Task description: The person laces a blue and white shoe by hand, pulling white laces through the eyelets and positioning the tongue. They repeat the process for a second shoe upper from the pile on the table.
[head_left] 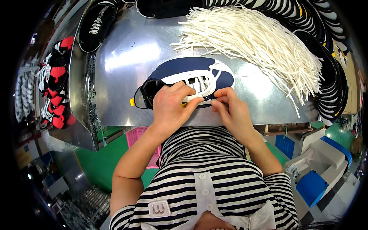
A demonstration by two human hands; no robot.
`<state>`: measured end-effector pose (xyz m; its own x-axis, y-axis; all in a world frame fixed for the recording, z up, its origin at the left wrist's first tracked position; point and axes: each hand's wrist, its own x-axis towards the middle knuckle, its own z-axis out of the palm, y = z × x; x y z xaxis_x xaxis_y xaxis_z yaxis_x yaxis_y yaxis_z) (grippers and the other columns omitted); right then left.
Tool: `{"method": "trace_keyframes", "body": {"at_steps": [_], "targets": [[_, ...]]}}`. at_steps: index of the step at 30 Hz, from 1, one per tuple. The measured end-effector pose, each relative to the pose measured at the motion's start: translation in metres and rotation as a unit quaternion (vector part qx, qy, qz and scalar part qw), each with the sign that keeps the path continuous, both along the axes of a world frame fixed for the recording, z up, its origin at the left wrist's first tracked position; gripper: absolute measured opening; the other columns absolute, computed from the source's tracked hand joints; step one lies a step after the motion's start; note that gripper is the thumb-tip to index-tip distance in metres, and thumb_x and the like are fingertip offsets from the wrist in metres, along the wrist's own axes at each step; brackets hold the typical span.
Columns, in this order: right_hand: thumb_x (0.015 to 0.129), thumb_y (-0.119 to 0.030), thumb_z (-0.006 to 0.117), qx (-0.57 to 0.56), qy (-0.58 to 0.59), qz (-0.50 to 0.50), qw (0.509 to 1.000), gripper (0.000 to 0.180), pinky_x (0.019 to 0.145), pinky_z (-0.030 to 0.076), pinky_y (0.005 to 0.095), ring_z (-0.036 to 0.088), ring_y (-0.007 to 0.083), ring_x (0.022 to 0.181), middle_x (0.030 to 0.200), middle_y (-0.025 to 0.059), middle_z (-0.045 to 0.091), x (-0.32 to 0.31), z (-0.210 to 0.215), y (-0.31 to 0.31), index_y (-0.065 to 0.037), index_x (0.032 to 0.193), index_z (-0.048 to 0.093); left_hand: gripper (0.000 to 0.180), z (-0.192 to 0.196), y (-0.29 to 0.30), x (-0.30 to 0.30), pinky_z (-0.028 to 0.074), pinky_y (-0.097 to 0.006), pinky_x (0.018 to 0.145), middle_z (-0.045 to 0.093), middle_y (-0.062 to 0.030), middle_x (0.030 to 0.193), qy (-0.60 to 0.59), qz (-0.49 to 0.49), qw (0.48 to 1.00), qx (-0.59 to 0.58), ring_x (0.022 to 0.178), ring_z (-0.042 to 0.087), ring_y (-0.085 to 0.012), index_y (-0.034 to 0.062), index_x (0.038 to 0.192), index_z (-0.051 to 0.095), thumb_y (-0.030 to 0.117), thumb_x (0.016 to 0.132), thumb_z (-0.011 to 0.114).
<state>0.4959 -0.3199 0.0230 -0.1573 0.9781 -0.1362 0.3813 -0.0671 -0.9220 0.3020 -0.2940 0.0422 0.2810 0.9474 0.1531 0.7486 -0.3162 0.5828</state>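
- Left hand (pixel 170 103) rests on the near side of the shoe (pixel 182 66), and I see it grasping the edge beside the lacing, with bent fingers above and thumb drawn in close to them.
- Right hand (pixel 232 109) is just beside it, near the toe end, with thumb and forefinger brought close together at the lace (pixel 209 86); I cannot tell from my end whether they pinch it.
- I have the shoe directly beyond both hands, navy with white trim, its toe pointing to the right and its dark opening to the left of the left hand.
- White lace crosses the front of the shoe, looping just beyond the gap between my two sets of fingertips.
- At the heel, left of the left hand, I make out a small yellow tab (pixel 132 102).
- Under the shoe and hands I see a shiny metal table (pixel 122 88).
- Farther off, beyond the right hand, lies a big heap of cream laces (pixel 245 42).
- Right of that hand, past the heap, I see black and white shoes (pixel 326 105) packed in a curved row.
- Well beyond the left hand, to its left, sits a black shoe (pixel 89 30) with white lacing; red, black and white shoes (pixel 57 100) are farther left.
- Below the left forearm I catch a pink basket (pixel 135 138).
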Motion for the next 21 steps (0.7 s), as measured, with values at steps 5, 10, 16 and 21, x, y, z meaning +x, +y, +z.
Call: {"method": "trace_keyframes", "body": {"at_steps": [5, 10, 16, 21], "targets": [[0.093, -0.015, 0.061, 0.046, -0.061, -0.021, 0.997, 0.023, 0.061, 0.051, 0.0435, 0.067, 0.0348, 0.07, 0.077, 0.0129, 0.068, -0.028, -0.007, -0.002, -0.003, 0.107, 0.047, 0.017, -0.004, -0.011, -0.002, 0.045, -0.037, 0.058, 0.056, -0.0075, 0.075, -0.028, -0.071, 0.997, 0.018, 0.067, 0.059, -0.0269, 0.0064, 0.082, 0.066, 0.017, 0.076, 0.077], [0.093, -0.02, 0.062, 0.016, -0.101, 0.007, 0.995, 0.024, 0.063, 0.051, 0.0447, 0.067, 0.0356, 0.07, 0.077, 0.0127, 0.068, -0.024, 0.0, -0.004, -0.006, 0.107, 0.048, 0.014, -0.003, -0.022, -0.003, 0.044, -0.037, 0.058, 0.053, -0.0063, 0.074, 0.022, -0.067, 0.994, 0.088, 0.069, 0.055, -0.0258, 0.0072, 0.084, 0.065, 0.011, 0.075, 0.076], [0.088, -0.011, 0.068, 0.133, -0.137, -0.051, 0.98, 0.02, 0.047, 0.046, 0.0268, 0.063, 0.0126, 0.054, 0.076, 0.0103, 0.068, 0.05, 0.059, 0.003, -0.007, 0.108, 0.065, 0.017, -0.005, -0.035, -0.023, 0.042, -0.036, 0.057, 0.055, -0.0052, 0.072, 0.04, -0.076, 0.982, 0.171, 0.063, 0.053, -0.0245, 0.0076, 0.088, 0.068, 0.008, 0.074, 0.077], [0.08, -0.002, 0.064, 0.224, -0.205, 0.232, 0.924, 0.028, 0.063, 0.052, 0.0347, 0.068, 0.0294, 0.076, 0.092, 0.0116, 0.071, -0.023, 0.049, 0.021, -0.006, 0.108, 0.062, 0.02, -0.007, -0.033, -0.022, 0.047, -0.034, 0.059, 0.059, -0.006, 0.076, 0.037, -0.1, 0.971, 0.212, 0.068, 0.058, -0.0241, 0.0042, 0.085, 0.068, 0.003, 0.066, 0.074]]}}
